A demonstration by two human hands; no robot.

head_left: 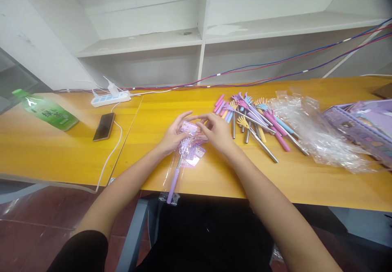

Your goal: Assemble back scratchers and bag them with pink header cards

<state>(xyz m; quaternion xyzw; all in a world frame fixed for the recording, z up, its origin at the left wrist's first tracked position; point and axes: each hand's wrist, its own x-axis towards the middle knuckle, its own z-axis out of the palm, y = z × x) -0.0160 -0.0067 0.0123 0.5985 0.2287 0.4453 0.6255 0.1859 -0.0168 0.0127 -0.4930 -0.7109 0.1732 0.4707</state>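
A purple hand-shaped back scratcher [173, 182] with a metal rod lies in a clear plastic bag [168, 178], its handle end reaching past the table's front edge. My left hand [172, 138] is closed around the bag near the scratcher's head, thumb across the front. Beside that thumb a small purple printed card [189, 128] shows at the bag's top. My right hand [219, 132] curls in from the right, thumb and fingers pinched at the bag's upper edge; their exact contact is hard to see. Several more printed cards [199, 151] lie beneath and between the hands.
To the right are a pile of colourful back scratchers [260, 125], a heap of clear bags [315, 129] and a purple printed box [361, 133]. At left stand a green bottle [45, 110], a phone [104, 126] and a power strip [110, 99] with a white cable.
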